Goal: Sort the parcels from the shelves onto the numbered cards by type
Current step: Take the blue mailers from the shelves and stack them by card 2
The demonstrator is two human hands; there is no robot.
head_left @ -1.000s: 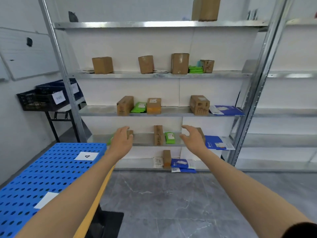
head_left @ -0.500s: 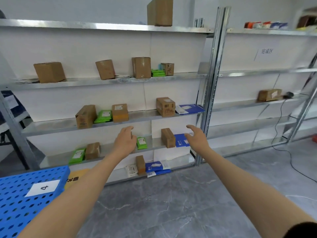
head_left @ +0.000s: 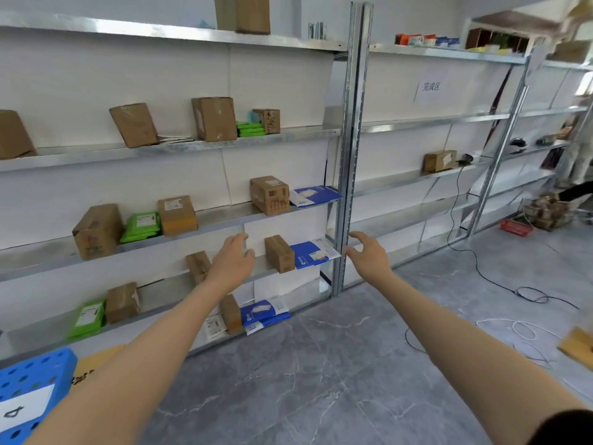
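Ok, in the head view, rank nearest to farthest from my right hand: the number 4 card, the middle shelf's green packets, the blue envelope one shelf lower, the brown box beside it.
From the right hand:
1. Blue envelope, to its left.
2. Brown box, left of the envelope.
3. Green packets, one shelf up, far left.
4. Number 4 card, bottom-left corner.

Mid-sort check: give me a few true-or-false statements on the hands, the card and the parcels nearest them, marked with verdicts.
The right hand grips a parcel. False: its fingers are spread and hold nothing.
The card on the blue pallet reads 4. True.
A blue envelope lies just right of the brown box that stands right of the left hand. True.
The green parcels lie right of the metal upright. False: all lie left of it.
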